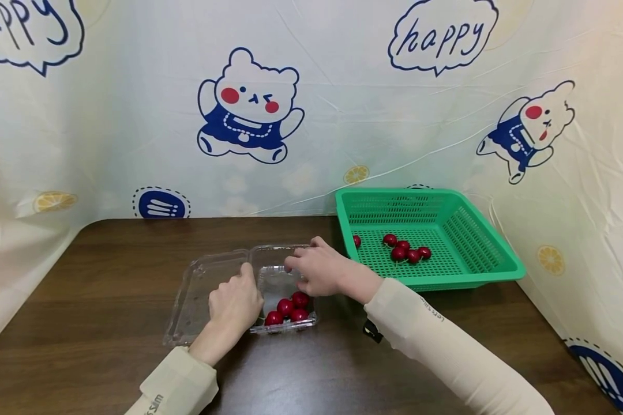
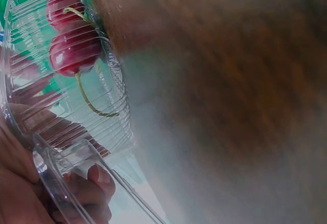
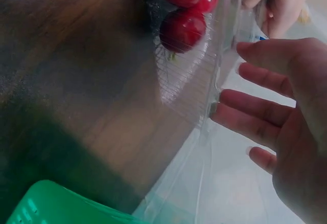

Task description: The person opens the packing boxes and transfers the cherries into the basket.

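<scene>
A clear plastic clamshell box [image 1: 275,278] lies opened on the table, its lid [image 1: 194,305] folded out to the left. Several dark red cherries [image 1: 285,308] with stems sit at its near end. My left hand [image 1: 237,302] grips the box along the hinge side; in the left wrist view its curled fingers [image 2: 99,179] show through the plastic. Over the right rim hovers my right hand [image 1: 324,270]. Its fingers are spread and loosely bent, and in the right wrist view the fingertips [image 3: 229,97] are right at the rim with nothing held.
A green plastic basket [image 1: 498,262] stands at the back right with several cherries [image 1: 406,248] inside. Behind the brown wooden table [image 1: 104,288] hangs a pale curtain [image 1: 342,115] printed with cartoon bears. A small black object [image 1: 372,331] shows under the right sleeve.
</scene>
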Demonstrator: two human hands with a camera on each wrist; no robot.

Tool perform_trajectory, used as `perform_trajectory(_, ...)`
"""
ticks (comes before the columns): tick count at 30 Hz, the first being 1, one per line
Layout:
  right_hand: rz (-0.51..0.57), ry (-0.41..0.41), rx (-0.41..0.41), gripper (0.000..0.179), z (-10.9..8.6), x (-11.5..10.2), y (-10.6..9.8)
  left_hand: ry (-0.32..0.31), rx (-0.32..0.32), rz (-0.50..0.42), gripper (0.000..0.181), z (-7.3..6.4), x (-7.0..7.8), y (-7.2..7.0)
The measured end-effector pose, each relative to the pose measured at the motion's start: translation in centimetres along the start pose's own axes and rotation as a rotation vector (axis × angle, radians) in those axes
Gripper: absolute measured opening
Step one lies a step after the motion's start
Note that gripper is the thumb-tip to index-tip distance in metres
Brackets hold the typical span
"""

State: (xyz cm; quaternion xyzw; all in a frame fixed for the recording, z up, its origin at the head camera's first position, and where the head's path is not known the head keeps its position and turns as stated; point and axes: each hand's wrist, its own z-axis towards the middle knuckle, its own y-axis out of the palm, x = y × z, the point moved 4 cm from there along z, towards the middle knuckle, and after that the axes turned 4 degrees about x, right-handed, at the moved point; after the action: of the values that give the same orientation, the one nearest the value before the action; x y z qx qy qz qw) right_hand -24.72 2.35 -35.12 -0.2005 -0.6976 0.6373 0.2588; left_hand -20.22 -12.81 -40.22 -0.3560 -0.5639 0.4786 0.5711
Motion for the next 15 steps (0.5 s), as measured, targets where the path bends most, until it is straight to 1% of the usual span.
perform_trajectory(5, 0.003, -0.014, -0.077, 0.031, 0.2, -0.5, 0.8, -0.006, -0.01, -0.001, 0.019, 0.0, 0.0, 0.0)
perform_trajectory(7, 0.004, -0.019, -0.095, 0.03, 0.2, -0.7, 1.2, -0.006, -0.011, -0.003, 0.018, 0.0, -0.1, 0.0)
perform_trajectory(11, -0.008, -0.039, -0.114, 0.026, 0.3, -1.1, 2.0, -0.005, -0.005, -0.003, 0.018, 0.0, -0.1, 0.0)
perform_trajectory(15, -0.046, -0.056, -0.12, 0.023, 0.6, -1.5, 2.7, -0.004, 0.005, -0.002, 0.019, 0.0, 0.0, 0.0)
